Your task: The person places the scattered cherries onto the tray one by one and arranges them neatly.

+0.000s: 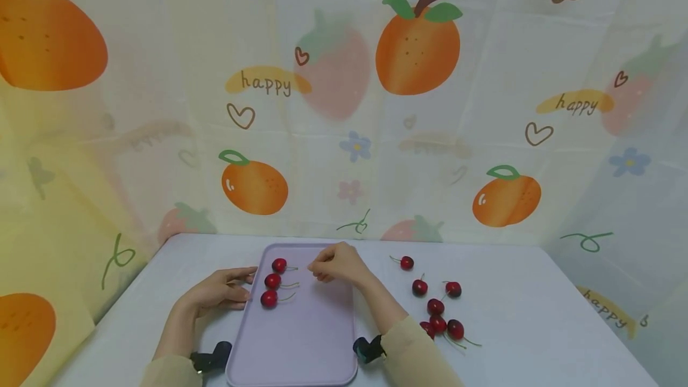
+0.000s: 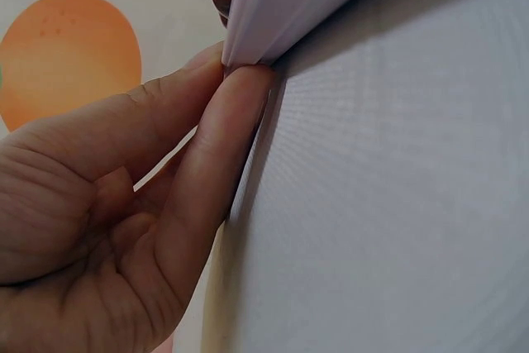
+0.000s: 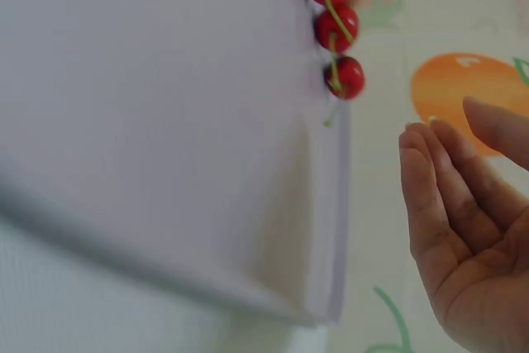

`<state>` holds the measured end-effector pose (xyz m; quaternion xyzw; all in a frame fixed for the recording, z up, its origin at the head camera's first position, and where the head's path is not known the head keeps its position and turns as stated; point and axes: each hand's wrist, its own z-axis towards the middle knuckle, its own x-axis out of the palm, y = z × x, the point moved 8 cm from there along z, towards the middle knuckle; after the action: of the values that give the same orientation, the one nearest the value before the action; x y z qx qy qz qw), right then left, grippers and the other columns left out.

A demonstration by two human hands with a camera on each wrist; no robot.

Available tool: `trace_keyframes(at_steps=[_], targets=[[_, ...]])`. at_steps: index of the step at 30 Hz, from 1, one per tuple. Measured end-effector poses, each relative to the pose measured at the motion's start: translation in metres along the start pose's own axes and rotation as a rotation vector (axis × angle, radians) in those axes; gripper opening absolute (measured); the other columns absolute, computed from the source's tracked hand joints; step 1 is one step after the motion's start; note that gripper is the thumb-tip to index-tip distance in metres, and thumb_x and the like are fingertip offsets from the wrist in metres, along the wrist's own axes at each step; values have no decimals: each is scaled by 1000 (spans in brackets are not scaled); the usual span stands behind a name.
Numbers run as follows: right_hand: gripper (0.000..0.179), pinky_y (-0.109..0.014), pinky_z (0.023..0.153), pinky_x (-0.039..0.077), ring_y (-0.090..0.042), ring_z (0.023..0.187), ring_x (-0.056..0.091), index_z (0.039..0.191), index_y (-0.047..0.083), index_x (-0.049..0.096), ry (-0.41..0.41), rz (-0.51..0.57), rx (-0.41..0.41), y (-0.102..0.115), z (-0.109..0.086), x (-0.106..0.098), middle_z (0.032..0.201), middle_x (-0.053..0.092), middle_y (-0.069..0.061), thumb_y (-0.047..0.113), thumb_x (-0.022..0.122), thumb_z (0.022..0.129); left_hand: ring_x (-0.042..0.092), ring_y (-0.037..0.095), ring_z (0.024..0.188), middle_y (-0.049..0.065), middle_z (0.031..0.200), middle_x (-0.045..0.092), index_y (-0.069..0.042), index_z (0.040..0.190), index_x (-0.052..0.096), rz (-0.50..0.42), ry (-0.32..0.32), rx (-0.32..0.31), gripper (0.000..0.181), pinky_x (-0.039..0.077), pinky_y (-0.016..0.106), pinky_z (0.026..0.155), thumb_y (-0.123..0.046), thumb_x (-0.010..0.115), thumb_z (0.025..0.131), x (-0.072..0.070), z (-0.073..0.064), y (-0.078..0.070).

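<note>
A lilac tray (image 1: 301, 345) lies on the table with three red cherries in a column near its left side, stems pointing right; the middle cherry (image 1: 272, 281) sits between the other two. At the tray's left edge my left hand (image 1: 217, 290) holds the rim, its fingertips against the edge in the left wrist view. My right hand (image 1: 338, 263) hovers over the tray's upper right part, to the right of the cherries. Its fingers are loosely bent, the thumb apart from them in the right wrist view, and nothing shows between them.
Several more cherries with stems lie loose on the white table (image 1: 516, 315) right of the tray, among them a far cherry (image 1: 407, 263) and a near cherry (image 1: 455, 329). My right sleeve (image 1: 421, 354) partly covers one. A fruit-patterned cloth (image 1: 333, 136) hangs behind the table.
</note>
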<state>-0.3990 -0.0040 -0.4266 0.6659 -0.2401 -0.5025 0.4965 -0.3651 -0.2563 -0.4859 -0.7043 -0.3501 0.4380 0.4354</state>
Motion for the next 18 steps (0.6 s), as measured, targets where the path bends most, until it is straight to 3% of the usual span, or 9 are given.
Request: trace_keyframes(at_steps=[8,14,18], targets=[[22,-32,71,65,-31,81,74,96,-1,76,-75,43,6,-1,-19,-57,89,75,-18,19,75,86,66,13,90,30,137,46,5,150,34,-12,-2,-1,73,63,30,79,-6,70,87,-1,1,0],[29,-34,79,64,-20,79,73,102,-6,73,-143,53,10,-9,-37,-109,97,74,-21,19,74,88,66,13,90,31,137,46,5,150,34,-13,4,-2,72,63,30,79,-5,69,87,0,0,0],[30,-33,79,64,-18,80,71,105,-7,71,-185,43,7,-19,-50,-141,94,74,-15,18,72,89,66,13,90,29,136,46,5,150,34,-12,1,-4,73,63,29,79,-6,70,87,0,0,1]])
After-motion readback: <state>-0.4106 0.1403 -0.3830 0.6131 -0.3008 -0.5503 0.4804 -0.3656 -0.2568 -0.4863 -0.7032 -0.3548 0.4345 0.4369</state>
